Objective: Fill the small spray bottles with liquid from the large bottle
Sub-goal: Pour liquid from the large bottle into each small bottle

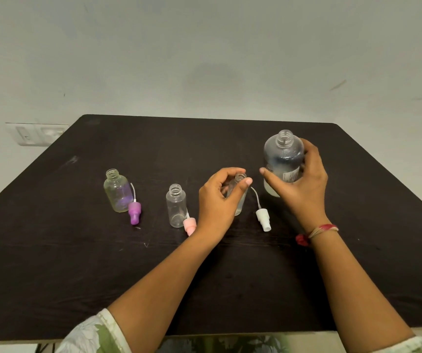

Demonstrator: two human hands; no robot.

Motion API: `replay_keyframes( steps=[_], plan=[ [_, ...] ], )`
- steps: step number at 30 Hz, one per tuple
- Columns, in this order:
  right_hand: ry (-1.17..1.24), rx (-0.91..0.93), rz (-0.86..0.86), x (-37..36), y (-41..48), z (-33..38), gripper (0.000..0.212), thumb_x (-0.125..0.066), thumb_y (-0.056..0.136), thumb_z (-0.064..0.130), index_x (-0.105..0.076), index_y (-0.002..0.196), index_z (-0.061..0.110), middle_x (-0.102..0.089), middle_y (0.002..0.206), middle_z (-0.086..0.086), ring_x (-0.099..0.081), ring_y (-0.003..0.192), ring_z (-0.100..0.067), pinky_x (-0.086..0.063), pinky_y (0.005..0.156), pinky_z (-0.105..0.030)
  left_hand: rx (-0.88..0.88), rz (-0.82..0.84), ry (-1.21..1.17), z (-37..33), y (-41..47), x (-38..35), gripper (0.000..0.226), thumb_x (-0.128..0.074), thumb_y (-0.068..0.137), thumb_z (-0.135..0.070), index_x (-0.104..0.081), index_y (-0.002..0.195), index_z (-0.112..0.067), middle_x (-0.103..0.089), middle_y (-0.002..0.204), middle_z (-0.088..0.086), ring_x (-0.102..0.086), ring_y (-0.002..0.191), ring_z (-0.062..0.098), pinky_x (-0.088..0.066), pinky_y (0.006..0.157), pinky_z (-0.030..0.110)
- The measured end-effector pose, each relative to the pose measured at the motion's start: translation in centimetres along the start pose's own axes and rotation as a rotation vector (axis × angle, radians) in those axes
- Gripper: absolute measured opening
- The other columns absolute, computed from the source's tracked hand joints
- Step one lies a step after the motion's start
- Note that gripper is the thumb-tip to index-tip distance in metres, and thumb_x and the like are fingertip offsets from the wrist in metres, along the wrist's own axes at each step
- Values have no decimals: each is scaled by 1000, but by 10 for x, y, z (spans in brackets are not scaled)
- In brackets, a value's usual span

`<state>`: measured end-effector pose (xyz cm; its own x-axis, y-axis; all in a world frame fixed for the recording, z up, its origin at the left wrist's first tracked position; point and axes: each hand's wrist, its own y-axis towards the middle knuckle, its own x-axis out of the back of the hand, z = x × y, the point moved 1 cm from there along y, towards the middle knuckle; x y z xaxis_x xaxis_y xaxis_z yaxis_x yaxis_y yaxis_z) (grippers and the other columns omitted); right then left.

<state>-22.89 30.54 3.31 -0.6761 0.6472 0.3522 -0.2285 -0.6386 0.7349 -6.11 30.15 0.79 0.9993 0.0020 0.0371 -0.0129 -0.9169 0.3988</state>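
My right hand (302, 184) grips the large clear bottle (283, 154), which stands upright and uncapped at the right with liquid in its lower part. My left hand (217, 197) holds a small clear spray bottle (239, 200) just left of it, fingers curled round its open neck. Two more small bottles stand uncapped to the left: one (176, 205) in the middle and a rounder one (116, 191) further left.
Three spray caps with dip tubes lie on the black table (77, 263): a purple one (134, 212), a pink one (190, 225) and a white one (263, 217). A wall with a switch plate (34, 133) rises behind the table.
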Motion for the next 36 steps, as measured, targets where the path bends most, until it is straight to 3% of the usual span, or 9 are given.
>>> replay_keyframes(
  steps=[3,8,10,14,17,22,26,32,36],
  plan=[
    [74,-80,-68,-1,-1,3,67,-86,68,33,-46,120,18,-56,116,5,-59,105,-11,-49,84,-20,-5,8,2,-1,0,0,15,-70,85,-24,-69,100,-23,-69,92,-10,-62,83,1,-47,74,15],
    [126,-213,-105,-2,-1,1,68,-82,71,37,-42,122,17,-54,109,17,-54,98,13,-42,82,-6,-7,8,8,-1,0,0,14,-70,85,-26,-68,99,-25,-68,91,-12,-62,85,0,-47,75,14],
    [127,-249,-90,-1,-1,-2,69,-80,72,40,-41,124,18,-53,109,22,-55,98,12,-43,83,-7,-7,7,6,-1,0,0,15,-70,85,-27,-68,99,-26,-69,92,-12,-62,85,1,-47,75,15],
    [92,-273,-31,-2,-2,-5,70,-75,74,49,-41,129,21,-59,121,9,-57,108,-5,-45,90,-19,-8,13,8,-1,0,0,15,-70,85,-27,-68,100,-26,-69,93,-11,-63,86,2,-48,75,15],
    [63,-283,29,-7,-3,-5,76,-68,76,55,-36,135,20,-54,124,9,-53,109,-6,-42,90,-20,-7,15,12,-1,0,0,14,-70,85,-27,-68,100,-26,-69,93,-9,-62,84,1,-46,73,14],
    [170,-319,87,-14,-5,-10,75,-67,83,47,-25,141,23,-47,136,4,-49,122,-11,-42,103,-30,-7,18,1,-1,-1,0,15,-69,86,-26,-68,101,-25,-69,95,-9,-63,87,4,-47,76,16],
    [189,-297,101,-15,-5,-11,75,-71,81,43,-26,138,27,-46,134,6,-49,122,-10,-41,102,-25,-9,22,-2,-1,-1,-1,15,-69,86,-27,-68,101,-25,-69,95,-9,-63,88,4,-47,76,16],
    [171,-272,109,-16,-5,-11,82,-84,69,36,-27,128,33,-45,129,8,-48,117,-5,-36,92,-2,-11,27,-6,-1,-1,0,14,-69,86,-26,-67,100,-26,-69,96,-8,-64,90,5,-48,77,16],
    [158,-254,125,-18,-6,-10,84,-83,70,38,-30,133,24,-46,131,5,-48,121,-10,-39,98,-14,-13,29,-17,-2,-1,0,13,-69,87,-24,-67,99,-27,-69,94,-8,-63,85,2,-47,74,14]
  ],
)
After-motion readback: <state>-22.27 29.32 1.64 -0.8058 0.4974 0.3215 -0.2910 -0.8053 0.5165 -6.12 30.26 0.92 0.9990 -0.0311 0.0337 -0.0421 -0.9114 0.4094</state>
